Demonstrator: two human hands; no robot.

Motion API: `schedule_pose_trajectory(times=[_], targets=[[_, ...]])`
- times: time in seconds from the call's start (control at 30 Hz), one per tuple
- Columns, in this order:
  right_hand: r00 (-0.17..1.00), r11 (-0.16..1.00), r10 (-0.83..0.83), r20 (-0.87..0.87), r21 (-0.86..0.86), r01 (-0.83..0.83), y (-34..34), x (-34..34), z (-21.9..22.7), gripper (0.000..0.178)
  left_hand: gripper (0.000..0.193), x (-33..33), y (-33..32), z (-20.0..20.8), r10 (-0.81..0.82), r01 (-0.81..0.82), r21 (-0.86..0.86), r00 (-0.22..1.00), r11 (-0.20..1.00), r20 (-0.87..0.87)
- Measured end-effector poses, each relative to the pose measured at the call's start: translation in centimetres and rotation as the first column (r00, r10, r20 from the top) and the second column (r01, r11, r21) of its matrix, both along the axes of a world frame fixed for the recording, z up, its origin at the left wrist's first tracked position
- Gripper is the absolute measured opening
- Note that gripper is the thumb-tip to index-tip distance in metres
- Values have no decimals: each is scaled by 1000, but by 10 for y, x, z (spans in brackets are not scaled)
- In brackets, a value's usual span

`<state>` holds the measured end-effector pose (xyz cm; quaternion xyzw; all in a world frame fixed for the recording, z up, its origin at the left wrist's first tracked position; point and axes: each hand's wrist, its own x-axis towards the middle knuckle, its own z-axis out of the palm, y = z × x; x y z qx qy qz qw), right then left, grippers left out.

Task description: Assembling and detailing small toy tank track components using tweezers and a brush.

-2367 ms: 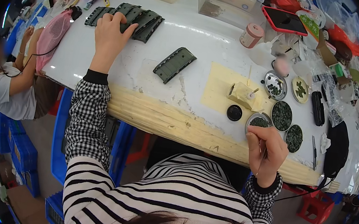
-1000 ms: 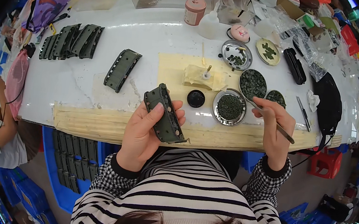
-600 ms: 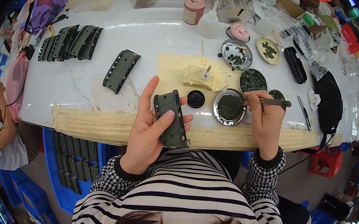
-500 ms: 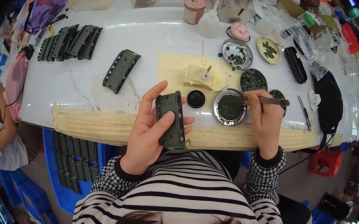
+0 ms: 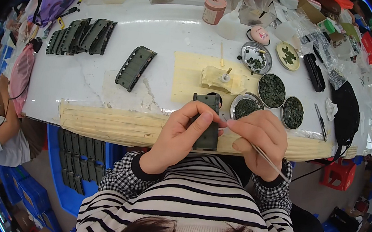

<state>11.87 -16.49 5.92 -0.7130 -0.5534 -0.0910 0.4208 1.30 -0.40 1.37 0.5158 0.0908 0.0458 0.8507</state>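
Note:
My left hand [image 5: 183, 131] is closed round a dark green curved plastic piece [image 5: 207, 134], held upright above the table's front edge. In my right hand [image 5: 259, 140] is a pair of metal tweezers [image 5: 267, 160], its tips by the right edge of the green piece. Whether the tips grip a small part is hidden by the fingers. Behind my hands stands a round metal dish [image 5: 246, 106] of small dark green bits. Two more round containers, a left one [image 5: 271, 90] and a right one [image 5: 293, 112], hold larger dark pieces.
A similar green piece [image 5: 136, 68] lies left of centre, and a row of them [image 5: 81, 35] farther left. A tape-wrapped block [image 5: 217, 79] stands in the middle. A blue crate [image 5: 63, 187] with more pieces sits below left. A black pen-like tool [image 5: 320, 122] lies right.
My right hand has brought the tweezers from the metal dish to the green piece. My left hand has moved right and turned the piece. The whole view has shifted slightly.

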Motion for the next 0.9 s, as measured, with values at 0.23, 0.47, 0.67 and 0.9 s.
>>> schedule_pose_trajectory(times=[0.23, 0.47, 0.67, 0.9], targets=[[987, 995, 97, 126, -30, -94, 12, -6, -1, 38, 23, -4, 3, -4, -12, 12, 48, 1000, 999, 8], [995, 992, 101, -8, 81, -100, 9, -13, -14, 40, 26, -4, 2, -2, -8, -37, -427, 995, 904, -102], [984, 994, 80, 161, 56, -90, 15, -16, -11, 38, 26, -7, 2, -1, -27, -6, -490, 998, 872, -61], [970, 993, 92, 227, 47, -105, 17, -15, -11, 34, 26, -6, 0, -1, -21, -13, -483, 998, 876, -66]])
